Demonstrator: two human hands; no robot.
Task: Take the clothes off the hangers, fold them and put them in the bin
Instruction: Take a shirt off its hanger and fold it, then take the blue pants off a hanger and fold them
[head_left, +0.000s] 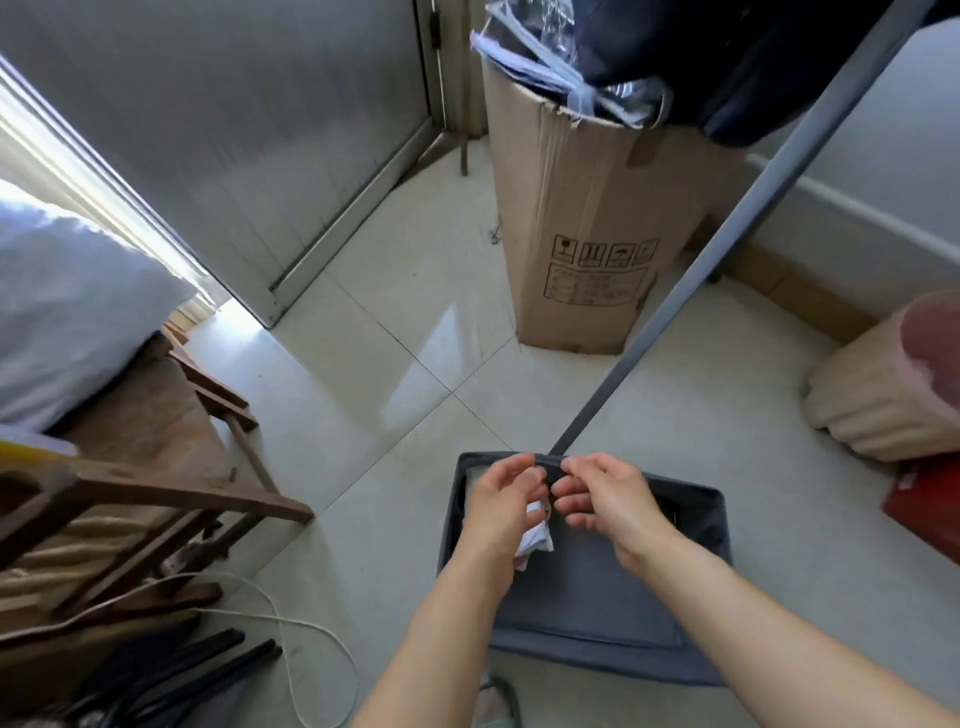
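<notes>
View from above of a grey fabric bin (719, 506) on a tiled floor (415, 322), seen near and centre. Both hands are held over the far rim of the bin, close together. The left hand (501, 501) is shown with fingers loosely curled just above a crumpled white cloth (536, 535); whether the cloth is pinched or merely lies below the fingers cannot be told. The right hand (608, 501) is shown with fingers gently bent and narrowly spread, and nothing is seen held in it. Inside the bin, the white cloth is seen at the far left, and a flat grey folded cloth (587, 603) covers the near part.

A tall cardboard box (587, 218) is placed at the far centre, its open top filled with clear plastic and pale sheets (550, 67). A dark garment (737, 62) is hung at the far right, above the box. A grey pole (727, 249) is slanted from the far right down to the far rim of the bin.

A wooden chair (156, 467) carrying a white pillow (67, 312) is seen at left, with a white cord (291, 623) on the floor beside it. A beige container with a pink lining (883, 395) is set at right.
</notes>
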